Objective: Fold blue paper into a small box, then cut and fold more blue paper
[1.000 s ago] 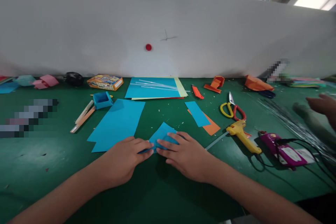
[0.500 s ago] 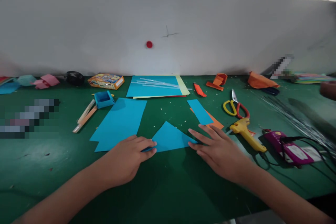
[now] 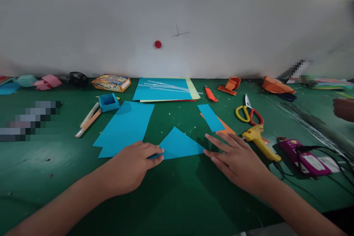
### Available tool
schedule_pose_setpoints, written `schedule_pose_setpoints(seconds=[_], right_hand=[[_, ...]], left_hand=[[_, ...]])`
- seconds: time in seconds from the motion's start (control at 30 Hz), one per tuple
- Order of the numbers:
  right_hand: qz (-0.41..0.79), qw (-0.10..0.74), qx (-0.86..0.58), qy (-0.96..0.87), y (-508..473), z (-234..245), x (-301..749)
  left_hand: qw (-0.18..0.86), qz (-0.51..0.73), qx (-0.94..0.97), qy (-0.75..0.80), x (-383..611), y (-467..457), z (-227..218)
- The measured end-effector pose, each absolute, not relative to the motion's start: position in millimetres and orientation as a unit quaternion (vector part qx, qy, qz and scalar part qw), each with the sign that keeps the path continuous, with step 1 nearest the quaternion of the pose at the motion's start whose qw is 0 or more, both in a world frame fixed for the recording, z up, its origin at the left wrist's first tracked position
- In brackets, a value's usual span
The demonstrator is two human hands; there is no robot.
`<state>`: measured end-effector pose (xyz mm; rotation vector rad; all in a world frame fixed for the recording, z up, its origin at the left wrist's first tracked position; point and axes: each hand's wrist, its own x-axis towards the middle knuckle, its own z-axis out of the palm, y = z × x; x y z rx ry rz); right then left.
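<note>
A folded triangle of blue paper [image 3: 179, 144] lies on the green table, its peak pointing away from me. My left hand [image 3: 135, 166] pinches its left corner between thumb and fingers. At the right corner, my right hand [image 3: 233, 156] lies with fingers spread, a fingertip at the paper's tip. Larger blue sheets [image 3: 128, 125] lie partly under my left hand and forearm. Just beyond my right fingers are a blue paper strip [image 3: 210, 117] and an orange paper piece [image 3: 228, 129] beneath it.
To the right lie a yellow glue gun [image 3: 261, 143], scissors [image 3: 249, 112] and a purple power strip [image 3: 304, 156] with black cords. Behind are a stack of coloured paper [image 3: 163, 94], a red cutter [image 3: 211, 94], a small blue box [image 3: 108, 102]. Another person's hand [image 3: 343, 109] shows at far right.
My right hand has shifted slightly right, drawing back toward the triangle's tip. My left hand keeps its pinch. The other person's hand has moved a little into view.
</note>
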<state>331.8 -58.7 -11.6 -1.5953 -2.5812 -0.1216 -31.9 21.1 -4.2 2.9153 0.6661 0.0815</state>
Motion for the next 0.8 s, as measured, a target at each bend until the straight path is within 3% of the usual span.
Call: schedule_pose_setpoints(seconds=[0.8], right_hand=[[0.067,0.012,-0.514,-0.855,-43.6,9.6,348.8]], left_hand=[[0.094,0.037,0.968,0.230,-29.1,19.2,0.4]])
